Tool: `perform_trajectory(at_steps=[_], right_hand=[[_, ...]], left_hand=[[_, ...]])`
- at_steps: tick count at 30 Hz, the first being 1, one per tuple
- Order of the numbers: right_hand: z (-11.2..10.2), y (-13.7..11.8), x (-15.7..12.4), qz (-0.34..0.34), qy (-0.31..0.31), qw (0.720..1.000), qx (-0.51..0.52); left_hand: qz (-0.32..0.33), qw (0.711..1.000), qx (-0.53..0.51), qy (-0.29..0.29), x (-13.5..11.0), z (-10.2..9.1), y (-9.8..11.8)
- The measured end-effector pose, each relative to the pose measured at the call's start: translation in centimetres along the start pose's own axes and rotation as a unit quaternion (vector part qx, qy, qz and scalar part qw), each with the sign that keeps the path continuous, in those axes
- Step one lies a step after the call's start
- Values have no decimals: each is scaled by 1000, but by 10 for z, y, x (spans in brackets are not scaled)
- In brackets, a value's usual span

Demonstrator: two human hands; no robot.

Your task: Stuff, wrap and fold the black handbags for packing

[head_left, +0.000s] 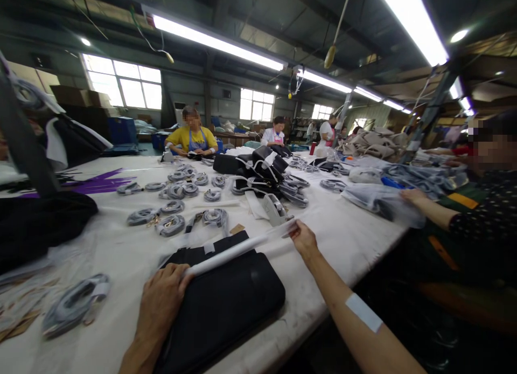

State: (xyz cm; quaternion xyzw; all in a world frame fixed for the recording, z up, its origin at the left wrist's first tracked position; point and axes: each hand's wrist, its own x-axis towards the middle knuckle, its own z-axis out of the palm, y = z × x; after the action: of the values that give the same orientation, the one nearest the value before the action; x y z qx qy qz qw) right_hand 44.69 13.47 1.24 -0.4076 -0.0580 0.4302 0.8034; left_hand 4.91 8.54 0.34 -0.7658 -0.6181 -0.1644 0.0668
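A black bag (238,298) lies flat on the table in front of me. Across its top runs a long white wrapping strip (230,255), with a translucent tail stretching to the right. My left hand (163,296) is closed at the strip's left end, its thumb against the strip and its fingers over the bag's left side. The tail's far end is pinched in my right hand (304,242), which is raised beyond the bag's right corner. Just behind that hand stands a grey tape dispenser (275,209). A small brown tag (237,229) lies behind the bag.
Several wrapped coiled straps (172,224) spread over the white table (319,288). Black bags (258,166) are heaped farther back. Purple strips (97,182) lie at left. On the right, a co-worker's hand (414,197) touches a plastic-covered bag (375,201). Other people sit behind.
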Motion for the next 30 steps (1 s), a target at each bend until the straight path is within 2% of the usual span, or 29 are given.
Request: perform_trajectory(at_steps=[6,10,13,16,24,27,30], right_hand=[[-2,-51,29,-25,36,999,-6],[-4,-61,28,-22,3,1000,-18],[-7,-47,18,13,-55,998,-38],[-10,-21,3,65,-99,991,-63],[-15,48,-42,189,-142,966,-107],[-10,64,-50,200,-151,962,-107],[-1,74,-46,197,-146,964,-101]], left_hand=[[5,1000,9,12,-1,1,0],[9,1000,4,10,-1,0,0],[10,1000,0,11,0,-1,0],[7,1000,-2,13,0,0,0],[10,1000,-11,16,0,4,-3],[7,1000,-5,9,1,5,-4],[7,1000,3,3,2,5,-5]])
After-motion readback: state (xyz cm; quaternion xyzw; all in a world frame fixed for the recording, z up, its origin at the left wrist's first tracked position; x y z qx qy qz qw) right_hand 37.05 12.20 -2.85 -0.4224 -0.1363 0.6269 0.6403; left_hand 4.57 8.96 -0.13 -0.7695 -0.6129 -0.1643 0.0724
